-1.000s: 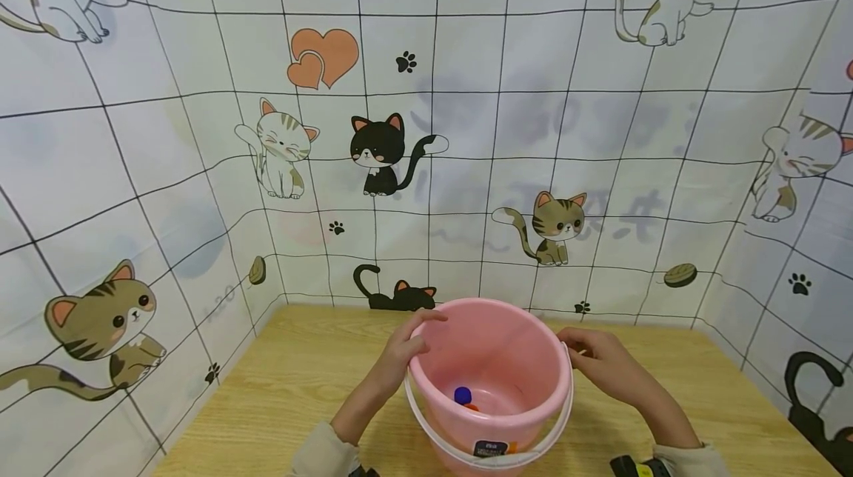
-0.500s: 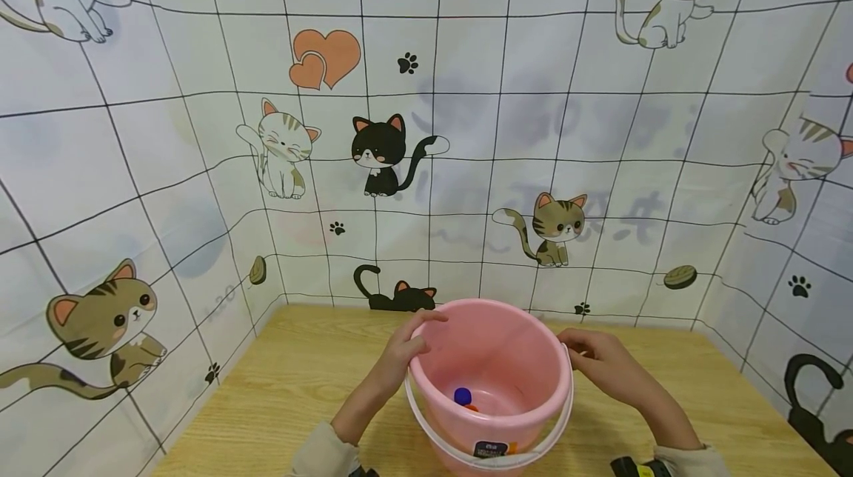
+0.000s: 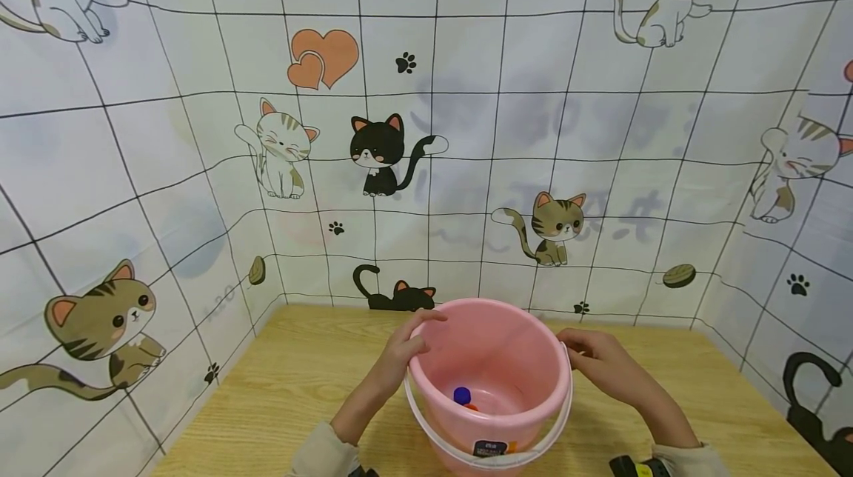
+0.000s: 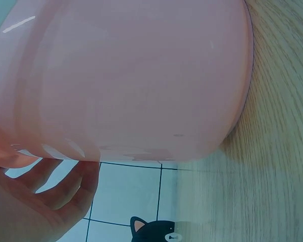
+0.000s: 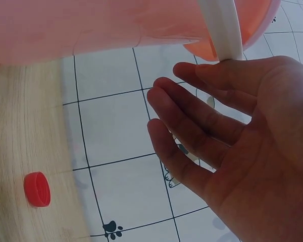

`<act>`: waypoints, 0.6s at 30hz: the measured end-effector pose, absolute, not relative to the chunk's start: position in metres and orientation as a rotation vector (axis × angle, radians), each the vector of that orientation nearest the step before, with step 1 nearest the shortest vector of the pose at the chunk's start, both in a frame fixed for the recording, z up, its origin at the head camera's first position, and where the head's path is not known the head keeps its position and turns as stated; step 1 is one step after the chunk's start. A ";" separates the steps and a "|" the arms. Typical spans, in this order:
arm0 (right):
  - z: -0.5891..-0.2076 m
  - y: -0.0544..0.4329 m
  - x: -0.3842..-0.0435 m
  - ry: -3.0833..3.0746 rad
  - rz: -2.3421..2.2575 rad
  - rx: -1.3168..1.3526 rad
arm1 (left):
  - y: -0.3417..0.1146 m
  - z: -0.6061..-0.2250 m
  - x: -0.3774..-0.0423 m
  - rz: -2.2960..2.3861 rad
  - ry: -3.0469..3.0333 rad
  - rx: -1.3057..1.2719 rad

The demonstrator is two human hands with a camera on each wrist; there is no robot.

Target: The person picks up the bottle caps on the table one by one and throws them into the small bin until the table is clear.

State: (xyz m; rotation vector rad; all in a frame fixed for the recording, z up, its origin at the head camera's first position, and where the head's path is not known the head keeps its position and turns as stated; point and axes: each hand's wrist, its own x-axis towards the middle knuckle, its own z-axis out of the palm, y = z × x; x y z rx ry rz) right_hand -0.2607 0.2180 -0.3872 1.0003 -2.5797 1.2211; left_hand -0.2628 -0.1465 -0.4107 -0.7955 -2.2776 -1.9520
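A pink bucket [image 3: 489, 358] with a white handle [image 3: 496, 458] hanging down its front stands on the wooden table. Inside lie a small blue round thing [image 3: 462, 395] and a partly hidden orange-red one [image 3: 472, 407]. My left hand [image 3: 398, 351] grips the rim at the left, thumb at the inner wall; in the left wrist view its fingers [image 4: 76, 186] lie along the outside. At the right side, my right hand [image 3: 609, 366] touches the handle near the rim. The right wrist view shows its other fingers [image 5: 192, 116] loosely bent, apart from the bucket.
A red bottle cap [image 5: 37, 189] lies on the table in the right wrist view; the head view does not show it. A white cloth wall [image 3: 466, 129] with printed cats and grid lines surrounds the wooden table [image 3: 306, 358].
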 end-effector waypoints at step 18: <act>-0.387 0.215 -0.262 -2.595 1.179 1.015 | -0.148 -0.409 -0.261 -1.959 -2.273 -0.781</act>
